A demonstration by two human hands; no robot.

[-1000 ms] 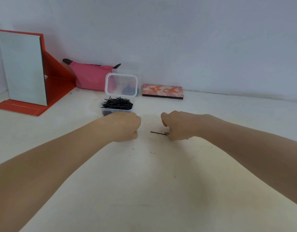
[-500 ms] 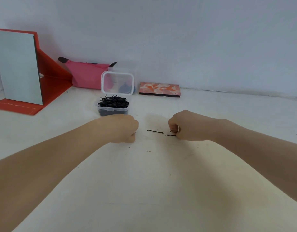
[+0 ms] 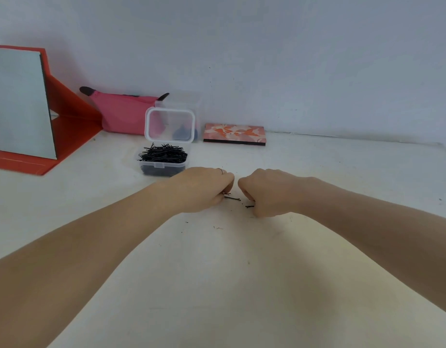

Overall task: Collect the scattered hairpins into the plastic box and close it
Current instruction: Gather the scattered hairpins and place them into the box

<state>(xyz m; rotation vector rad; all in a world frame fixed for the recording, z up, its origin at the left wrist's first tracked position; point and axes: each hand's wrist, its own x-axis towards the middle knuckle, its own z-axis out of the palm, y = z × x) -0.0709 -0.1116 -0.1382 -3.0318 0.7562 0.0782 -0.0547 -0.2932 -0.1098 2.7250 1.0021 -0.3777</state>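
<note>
A clear plastic box [image 3: 151,169] stands on the table, heaped with black hairpins [image 3: 164,154]. Its hinged lid [image 3: 169,109] stands open behind it. In front of the box, my left hand [image 3: 204,188] lies knuckles-up with curled fingers, and its fingertips pinch one end of a hairpin [image 3: 233,198] that lies on the table. Close to the right, my right hand [image 3: 267,192] is also curled. The tip of another hairpin [image 3: 249,206] sticks out from under its fingers. What else either fist holds is hidden.
A red folding mirror stand [image 3: 66,116] is at the far left. A pink pouch [image 3: 121,114] and a flat orange-patterned case [image 3: 234,134] lie along the wall. Tiny dark specks [image 3: 218,227] dot the white table [image 3: 242,285] near my forearms.
My left hand has slid right to the loose hairpin and now touches its end. My right hand has shifted slightly left, so the two hands are nearly together.
</note>
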